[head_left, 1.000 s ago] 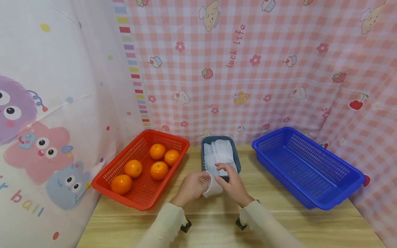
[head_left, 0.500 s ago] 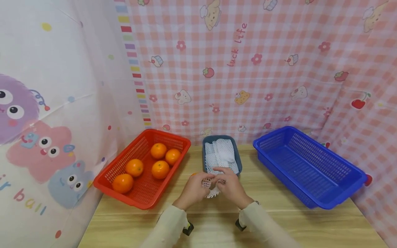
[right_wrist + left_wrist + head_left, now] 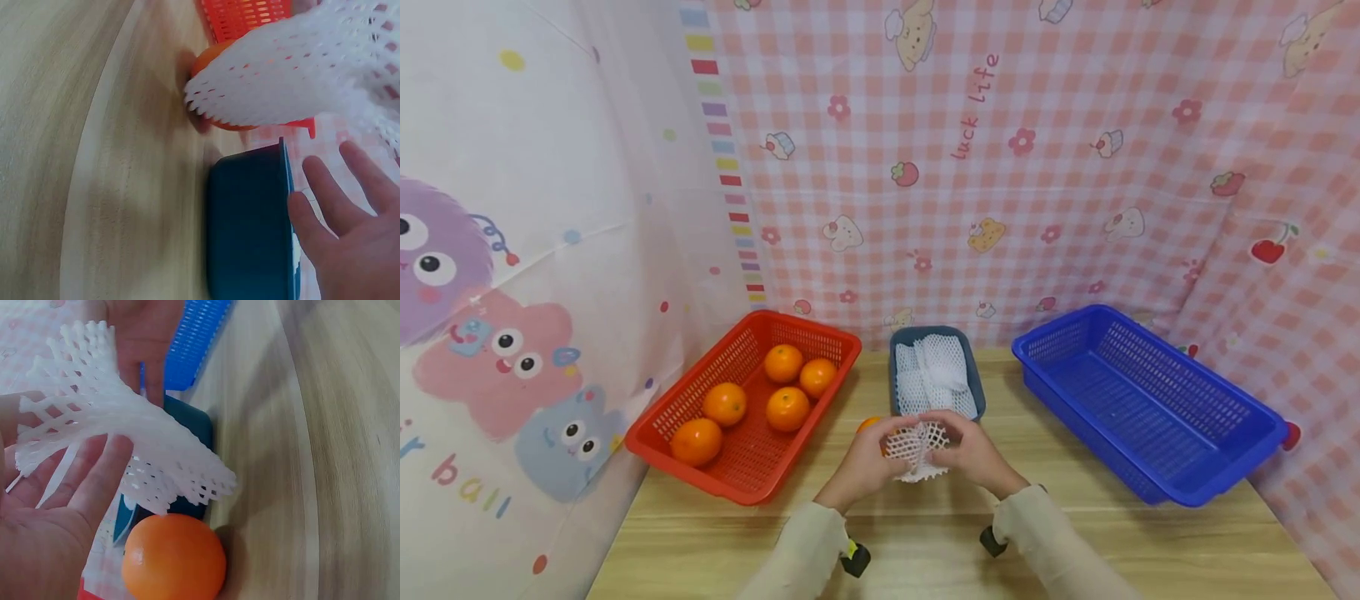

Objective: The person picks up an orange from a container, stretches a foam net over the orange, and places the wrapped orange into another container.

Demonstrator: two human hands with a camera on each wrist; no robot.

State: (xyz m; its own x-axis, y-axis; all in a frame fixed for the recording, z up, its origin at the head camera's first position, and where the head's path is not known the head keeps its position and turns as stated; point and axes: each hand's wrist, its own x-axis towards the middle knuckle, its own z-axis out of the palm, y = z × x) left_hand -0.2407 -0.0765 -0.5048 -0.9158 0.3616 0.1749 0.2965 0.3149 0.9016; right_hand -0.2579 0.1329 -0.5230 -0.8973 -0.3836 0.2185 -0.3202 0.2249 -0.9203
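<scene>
Light wood-grain table (image 3: 1187,558). Pink-and-white checked cloth (image 3: 951,208) hangs behind and wraps round to the right side, a bit creased. Prints on it: dark-pink flowers (image 3: 1022,142), strawberries (image 3: 905,173), cupcakes (image 3: 779,146), cheese slice (image 3: 986,234), plus cherries (image 3: 1268,251) at right. "luck life" lettering (image 3: 983,79) runs steeply upward. Multicoloured bars (image 3: 723,163) line the cloth's left edge. Left side: white cloth (image 3: 613,167), folds visible, scattered dots (image 3: 512,60); purple fuzzy creature (image 3: 452,225) above pink star figure (image 3: 505,392), blue figure (image 3: 568,475) lower right of that. "ball" lettering (image 3: 447,472) below.
</scene>
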